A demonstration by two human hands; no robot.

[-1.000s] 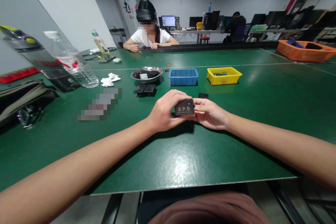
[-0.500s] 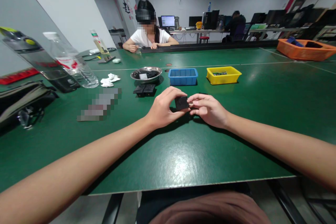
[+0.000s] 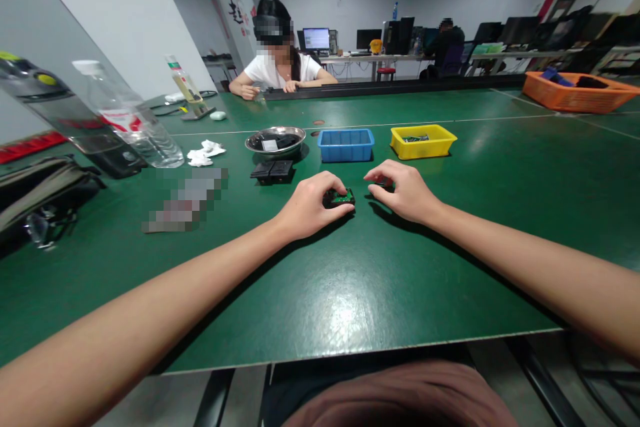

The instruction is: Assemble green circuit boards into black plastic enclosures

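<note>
My left hand (image 3: pixel 316 203) is closed around a small black case with a green circuit board (image 3: pixel 342 197) showing on its upper side. The thumb and fingers grip the case's edges low over the table, and its left part is hidden by the hand. A short way to the right, my right hand (image 3: pixel 404 192) has its thumb and index finger apart. Behind those fingers a small dark piece (image 3: pixel 384 181) shows in part; its kind is unclear. Several black cases (image 3: pixel 273 172) lie beyond my left hand.
A metal bowl (image 3: pixel 253 145) with black parts, a blue bin (image 3: pixel 346 147) and a yellow bin (image 3: pixel 423 143) with small parts stand ahead. Bottles (image 3: pixel 143 130) and crumpled tissue (image 3: pixel 206 152) are at left. An orange basket (image 3: pixel 565 99) is far right. A person sits opposite.
My hands have moved apart, the right one off the black case. My left hand has lowered and turned the case, so its green circuit board now shows.
</note>
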